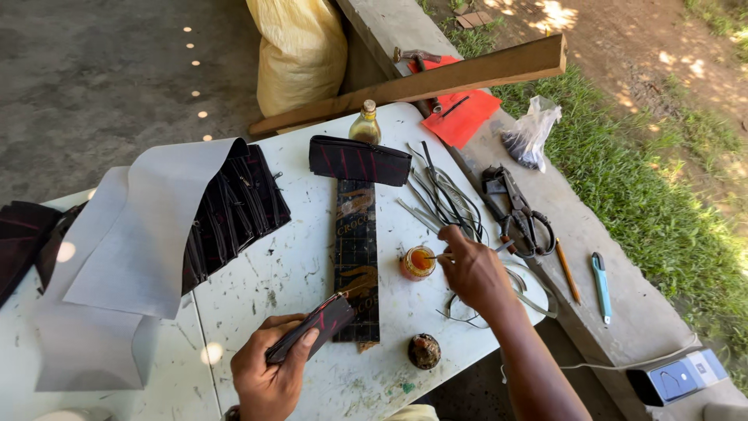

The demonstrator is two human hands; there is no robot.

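Your left hand point(269, 374) fingers clamp a dark pouch point(312, 327) with red stripes just above the white table point(288, 273), near its front edge. Your right hand point(471, 269) fingers pinch a thin stick point(435, 256) whose tip dips into the small open jar point(418, 263) of orange glue.

Risk: the jar stands just beside the dark ruler point(356, 257) and can tip if the stick drags its rim. An overloaded stick can drip on the ruler or table as it crosses to the pouch. The loose strips point(440, 195) behind your right hand can snag your wrist.
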